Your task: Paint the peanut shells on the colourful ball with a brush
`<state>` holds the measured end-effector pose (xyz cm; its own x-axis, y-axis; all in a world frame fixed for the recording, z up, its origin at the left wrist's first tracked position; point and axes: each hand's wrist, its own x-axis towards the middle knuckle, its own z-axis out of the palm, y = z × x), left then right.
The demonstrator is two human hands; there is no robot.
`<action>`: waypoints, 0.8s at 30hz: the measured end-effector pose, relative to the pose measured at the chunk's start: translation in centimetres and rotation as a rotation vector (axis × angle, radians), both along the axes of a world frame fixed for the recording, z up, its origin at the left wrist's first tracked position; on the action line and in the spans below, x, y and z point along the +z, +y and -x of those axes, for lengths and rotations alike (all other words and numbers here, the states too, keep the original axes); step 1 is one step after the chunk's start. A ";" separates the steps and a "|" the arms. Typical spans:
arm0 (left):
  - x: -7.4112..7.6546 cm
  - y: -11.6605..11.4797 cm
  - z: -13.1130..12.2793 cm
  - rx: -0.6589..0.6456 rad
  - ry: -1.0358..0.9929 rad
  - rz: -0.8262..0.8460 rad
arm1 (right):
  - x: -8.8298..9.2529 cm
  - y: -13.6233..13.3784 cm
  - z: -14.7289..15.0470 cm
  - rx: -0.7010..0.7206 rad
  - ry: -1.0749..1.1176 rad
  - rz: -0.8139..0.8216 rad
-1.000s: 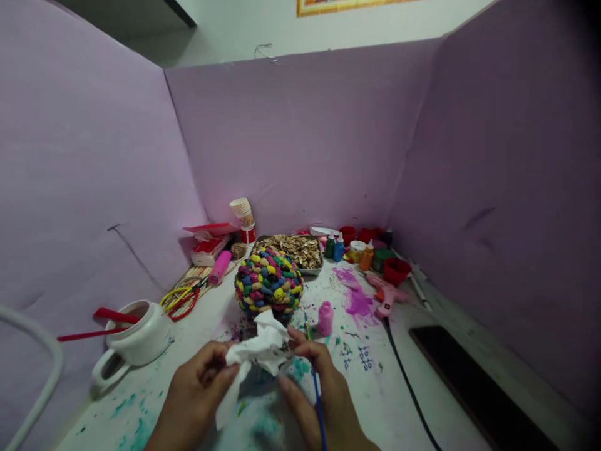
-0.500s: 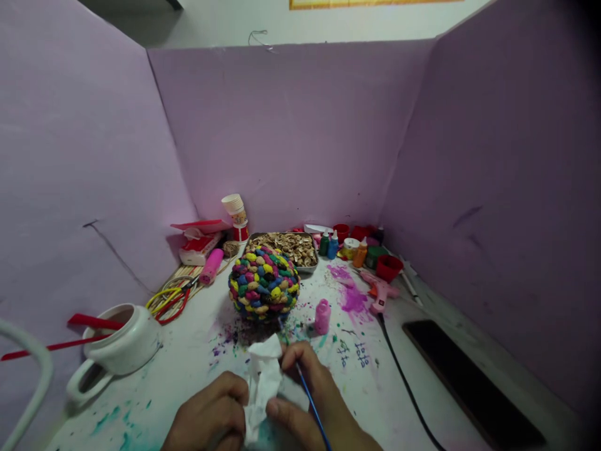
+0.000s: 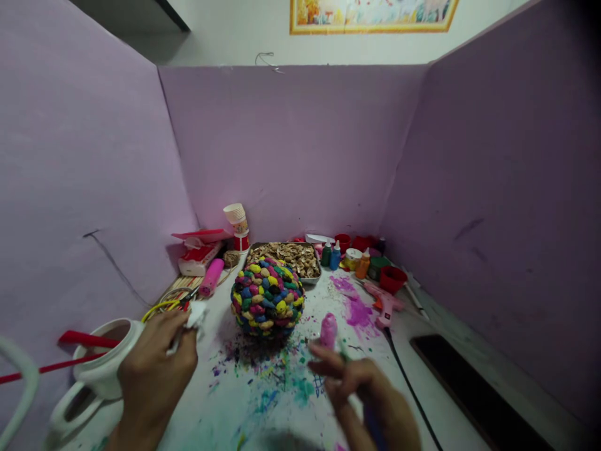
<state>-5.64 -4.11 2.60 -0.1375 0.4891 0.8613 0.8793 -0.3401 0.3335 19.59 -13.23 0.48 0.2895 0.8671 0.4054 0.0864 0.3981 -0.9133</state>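
My left hand is closed on a crumpled white tissue, held above the table beside the white mug. My right hand, smeared by motion, has some fingers stretched toward a small pink paint bottle. A blue paintbrush lies within that hand, its shaft mostly hidden and blurred. Beyond both hands sits a round ball-like form covered in nutshell-like pieces painted yellow, blue, pink, green and tan.
A tray of shells stands behind the ball. Paint bottles and red cups line the back right. A pink glue gun with a black cord and a phone lie right. Purple panels enclose the table.
My left hand has carried the tissue left and forward, toward the mug. My right hand has parted from the tissue and moved right, to the pink bottle, with the brush.
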 end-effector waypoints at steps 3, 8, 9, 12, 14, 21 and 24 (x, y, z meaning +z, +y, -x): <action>1.1 4.3 -1.1 0.098 -0.070 -0.040 | 1.9 2.0 -4.0 -0.192 0.019 -0.044; 0.3 7.0 -4.5 -0.153 -0.052 -0.048 | 4.1 5.2 -7.8 -0.231 0.038 -0.052; 0.0 7.0 -4.8 -0.203 -0.036 -0.043 | 4.4 5.5 -8.2 -0.243 0.039 -0.045; -1.4 6.4 -5.2 -0.296 0.020 -0.078 | 5.0 6.0 -9.2 -0.189 0.034 -0.013; -2.4 5.9 -5.2 -0.320 0.058 -0.104 | 5.5 6.2 -9.9 -0.135 -0.011 0.022; -4.3 5.2 -5.5 -0.334 0.089 -0.071 | 6.5 8.4 -10.9 -0.131 -0.306 0.131; -4.2 5.2 -5.6 -0.328 0.067 -0.098 | 6.9 9.6 -10.5 -0.096 -0.359 0.175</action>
<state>-0.02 1.12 -1.58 0.0716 0.4124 0.9082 0.7369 -0.6355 0.2305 30.07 -3.63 7.40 0.2396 0.9077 0.3445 0.4413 0.2142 -0.8714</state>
